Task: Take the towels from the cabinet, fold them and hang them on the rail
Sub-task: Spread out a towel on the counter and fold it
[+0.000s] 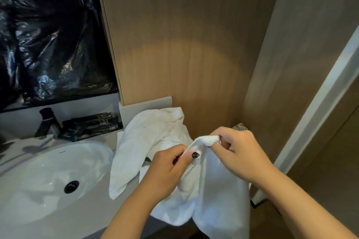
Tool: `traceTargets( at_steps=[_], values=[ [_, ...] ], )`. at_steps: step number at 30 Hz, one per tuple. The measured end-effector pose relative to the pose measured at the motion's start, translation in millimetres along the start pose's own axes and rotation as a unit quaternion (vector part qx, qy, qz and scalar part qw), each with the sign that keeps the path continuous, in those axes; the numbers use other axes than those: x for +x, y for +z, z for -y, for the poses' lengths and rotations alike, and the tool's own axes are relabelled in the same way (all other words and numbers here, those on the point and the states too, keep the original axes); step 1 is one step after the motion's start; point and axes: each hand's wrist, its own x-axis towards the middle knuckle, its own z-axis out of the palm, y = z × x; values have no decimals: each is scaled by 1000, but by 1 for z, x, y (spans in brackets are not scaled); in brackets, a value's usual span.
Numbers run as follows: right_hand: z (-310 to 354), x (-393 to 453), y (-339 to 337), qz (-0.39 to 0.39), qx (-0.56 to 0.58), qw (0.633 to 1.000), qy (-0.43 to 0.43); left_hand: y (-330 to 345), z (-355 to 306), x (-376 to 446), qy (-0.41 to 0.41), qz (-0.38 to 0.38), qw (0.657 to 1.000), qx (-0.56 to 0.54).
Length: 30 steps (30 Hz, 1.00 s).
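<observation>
My left hand (167, 169) and right hand (236, 148) both pinch the white terry towel (217, 196) top edge, its length hanging straight down beside the white oval sink (48, 176).

Light: dim, warm; brightest patch on the wood panel (184, 60) above the hands.
Glare: sheen on the sink (48, 176) left of the left hand (167, 170).
Focus: soft throughout.
Distortion: edges bowed.
</observation>
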Motion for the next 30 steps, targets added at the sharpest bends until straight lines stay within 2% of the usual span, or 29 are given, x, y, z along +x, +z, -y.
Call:
traceTargets(
  at_steps=[4,7,9,12,15,17,20,23,26,30],
  values=[
    [17,19,4,-46,14,998,-48,-29,8,-2,15,19,1000,1],
    [33,39,3,-96,50,993,-55,-51,16,-3,29,-5,999,38],
    [43,51,8,-117,70,990,-46,-60,21,-3,29,-29,999,2],
    [48,64,16,-189,103,976,-16,-71,33,4,2,-24,999,-43],
    [35,58,27,-232,93,968,28,-88,49,21,-19,-36,999,9],
    [19,45,38,-193,50,978,66,-100,52,33,-3,-57,997,43],
    [9,34,45,-59,66,991,101,-106,41,44,60,-67,993,83],
    [25,35,49,56,127,988,66,-98,22,47,132,-2,985,109],
    [40,45,57,64,138,988,16,-92,12,49,175,27,977,122],
    [44,55,66,76,100,991,-40,-98,17,48,164,55,980,94]
  ],
)
